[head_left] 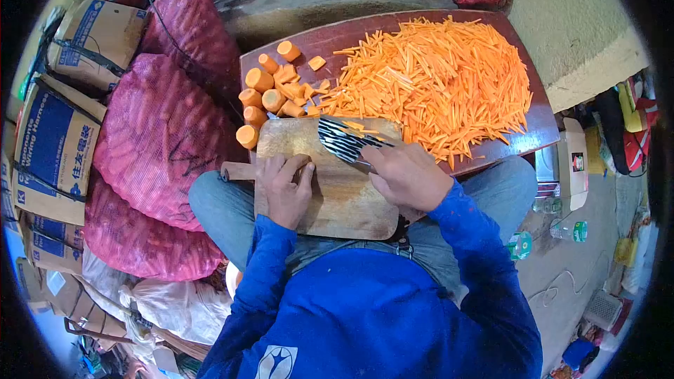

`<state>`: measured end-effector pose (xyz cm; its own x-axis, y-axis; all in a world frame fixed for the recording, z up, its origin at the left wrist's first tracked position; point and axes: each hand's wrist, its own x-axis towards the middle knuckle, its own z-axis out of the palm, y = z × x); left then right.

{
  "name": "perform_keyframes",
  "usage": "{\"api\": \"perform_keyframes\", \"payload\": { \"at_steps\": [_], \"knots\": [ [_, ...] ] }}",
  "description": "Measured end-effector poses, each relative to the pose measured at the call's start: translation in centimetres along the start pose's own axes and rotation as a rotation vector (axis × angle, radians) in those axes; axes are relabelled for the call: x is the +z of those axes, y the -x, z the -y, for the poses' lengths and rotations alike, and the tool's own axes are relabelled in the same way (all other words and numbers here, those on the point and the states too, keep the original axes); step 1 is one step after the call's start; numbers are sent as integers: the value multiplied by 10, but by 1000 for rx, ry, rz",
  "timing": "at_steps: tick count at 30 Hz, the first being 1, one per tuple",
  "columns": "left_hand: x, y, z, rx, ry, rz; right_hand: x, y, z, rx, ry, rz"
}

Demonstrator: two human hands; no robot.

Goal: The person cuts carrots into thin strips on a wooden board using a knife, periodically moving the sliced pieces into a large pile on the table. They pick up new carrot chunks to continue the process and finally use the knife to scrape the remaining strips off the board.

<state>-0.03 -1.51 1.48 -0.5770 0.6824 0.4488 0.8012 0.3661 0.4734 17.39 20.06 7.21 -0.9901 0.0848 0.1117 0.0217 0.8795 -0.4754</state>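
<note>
A wooden cutting board lies across my lap at the near edge of the dark red table. My right hand is closed on a knife with a black-and-silver striped blade, held over the board's upper part. A few orange strips lie by the blade. My left hand rests on the board's left side, fingers bent; anything under them is hidden. A wooden handle sticks out to its left. Beyond the board are a large heap of carrot strips and several carrot chunks.
Red mesh sacks and cardboard boxes stand at the left. The table's rim ends at the right, near a concrete ledge. Plastic bottles lie on the floor at the right.
</note>
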Motion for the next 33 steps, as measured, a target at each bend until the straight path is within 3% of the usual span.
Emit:
{"api": "perform_keyframes", "payload": {
  "at_steps": [4, 6, 16, 19, 24, 25, 27, 33],
  "knots": [
    [2, 2, 1, 17, -6, -22, -7, 3, 9, 10, -38, -90],
    [3, 1, 0, 2, -12, -19, 4, 1, 1, -68, -89, 14],
    [0, -1, 6, -13, -5, 34, 12, 2, -6, -41, -65, 50],
    [-6, -10, 10, -40, 13, 139, 12, 0, -6, -24, -59, 77],
    [-1, -64, 36, 145, -100, -59, 20, -8, -11, -43, -243, -259],
    [0, -76, 39, 193, -140, -121, 21, -8, -12, -52, -240, -257],
    [0, -93, 44, 143, -188, -116, 21, -6, -14, -35, -195, -245],
    [21, -107, 48, 280, -251, -66, 19, -10, -15, -26, -171, -231]
  ]
}}
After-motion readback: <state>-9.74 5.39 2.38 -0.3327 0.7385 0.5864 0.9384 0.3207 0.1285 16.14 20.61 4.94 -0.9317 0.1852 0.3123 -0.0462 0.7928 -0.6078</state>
